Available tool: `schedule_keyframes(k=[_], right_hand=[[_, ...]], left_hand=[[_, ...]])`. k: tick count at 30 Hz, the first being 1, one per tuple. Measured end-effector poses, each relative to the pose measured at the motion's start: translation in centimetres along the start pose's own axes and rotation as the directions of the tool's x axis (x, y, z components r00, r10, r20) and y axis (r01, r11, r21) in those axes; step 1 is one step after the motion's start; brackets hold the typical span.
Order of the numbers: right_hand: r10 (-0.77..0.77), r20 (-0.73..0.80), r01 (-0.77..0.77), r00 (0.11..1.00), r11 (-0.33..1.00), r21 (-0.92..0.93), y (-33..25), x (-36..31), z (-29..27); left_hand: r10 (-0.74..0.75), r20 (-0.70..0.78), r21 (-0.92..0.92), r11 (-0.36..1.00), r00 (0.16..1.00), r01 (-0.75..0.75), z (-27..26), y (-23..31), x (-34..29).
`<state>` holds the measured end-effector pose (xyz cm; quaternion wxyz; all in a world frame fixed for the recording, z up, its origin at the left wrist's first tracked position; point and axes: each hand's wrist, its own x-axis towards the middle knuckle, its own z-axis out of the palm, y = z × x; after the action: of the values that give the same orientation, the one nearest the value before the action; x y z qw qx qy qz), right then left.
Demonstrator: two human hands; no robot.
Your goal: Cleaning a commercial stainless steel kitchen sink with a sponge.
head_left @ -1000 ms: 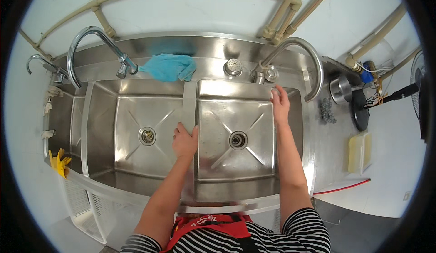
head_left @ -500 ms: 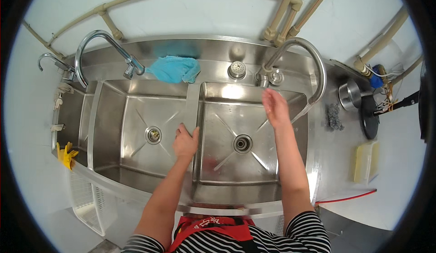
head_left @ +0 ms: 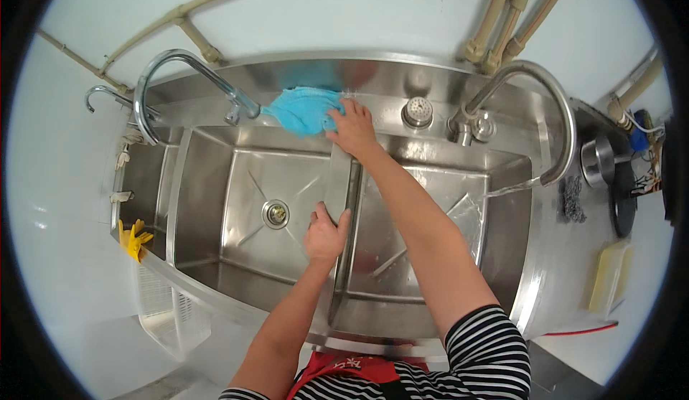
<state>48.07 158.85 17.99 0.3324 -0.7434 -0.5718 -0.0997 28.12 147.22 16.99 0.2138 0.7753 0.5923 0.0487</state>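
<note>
My right hand [head_left: 352, 129] reaches over the right basin to the back ledge. Its fingers curl on the right edge of a crumpled light-blue cloth [head_left: 301, 109], gripping that edge. My left hand [head_left: 326, 235] hovers beside the divider [head_left: 339, 185] between two steel basins, thumb apart from the fingers, with nothing visible in it. Water runs from the curved right faucet [head_left: 560, 127] in a slanting stream into the right basin [head_left: 430, 256]; my right forearm hides part of that basin, including its drain.
A chrome faucet [head_left: 194, 59] arches at left, above the left basin [head_left: 244, 271]. A strainer [head_left: 417, 112] stands on the back ledge. Yellow gloves [head_left: 134, 240] hang on the left rim. At right lie a steel scourer [head_left: 573, 200], a pot [head_left: 597, 162] and a yellowish container [head_left: 608, 276].
My right hand has moved from near the right faucet leftward to the cloth. Water now runs visibly from that faucet. The whole view has shifted, with the sink appearing farther right.
</note>
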Motion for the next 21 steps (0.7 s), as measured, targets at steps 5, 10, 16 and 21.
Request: schedule_keyframes(k=[5,10,16,21], right_hand=[[0.246,0.482,-0.503,0.841,0.682,0.531,-0.9,-2.0,-2.5],[0.606,0.509,-0.582,0.611,-0.091,0.808,7.3,-15.4,-6.1],[0.821,0.152,-0.79,0.55,0.453,0.413,21.3,-30.2,2.8],[0.297,0.403,-0.319,0.866,0.948,-0.012,8.5,-30.8,9.2]], left_hand=[[0.004,-0.069,-0.007,1.0,0.998,-0.004,-0.5,-1.4,0.8],[0.0,-0.048,-0.006,1.0,0.999,-0.001,-0.5,-0.6,0.8],[0.045,-0.012,-0.038,0.998,0.999,-0.045,1.4,1.2,0.9],[-0.017,-0.035,0.051,0.999,0.999,0.019,0.8,-0.6,0.6]])
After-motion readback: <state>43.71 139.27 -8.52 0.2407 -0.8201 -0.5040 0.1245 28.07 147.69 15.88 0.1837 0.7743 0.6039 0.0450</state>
